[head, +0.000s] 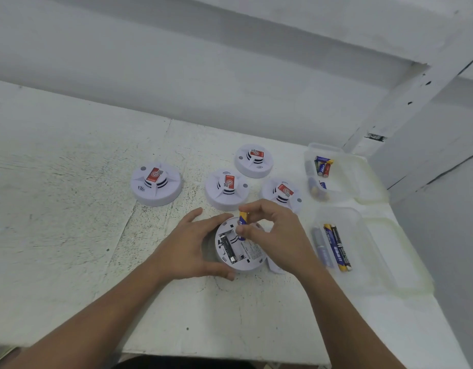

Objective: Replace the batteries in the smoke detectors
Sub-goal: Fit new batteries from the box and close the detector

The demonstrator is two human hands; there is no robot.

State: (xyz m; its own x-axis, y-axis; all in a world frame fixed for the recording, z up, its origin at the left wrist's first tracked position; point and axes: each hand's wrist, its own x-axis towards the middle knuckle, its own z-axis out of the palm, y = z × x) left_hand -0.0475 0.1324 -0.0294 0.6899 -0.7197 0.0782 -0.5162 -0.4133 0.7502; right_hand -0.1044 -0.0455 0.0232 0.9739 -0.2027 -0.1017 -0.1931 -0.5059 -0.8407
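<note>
Left hand (188, 246), right hand (280, 233): both bare, slim fingers, short plain nails. Both wrists and forearms bare along whole visible length, lean, tapering toward hands.

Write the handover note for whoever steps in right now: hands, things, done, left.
Left hand grips the upturned round white smoke detector, its battery bay open. Right hand pinches a blue-and-yellow battery over that bay, not yet seated.
Four more white detectors with red labels sit face up behind it. Loose batteries lie in two clear plastic boxes on the right.
Done: bay opened. Left: seat the battery, close up; whether the other four are done cannot be told.
</note>
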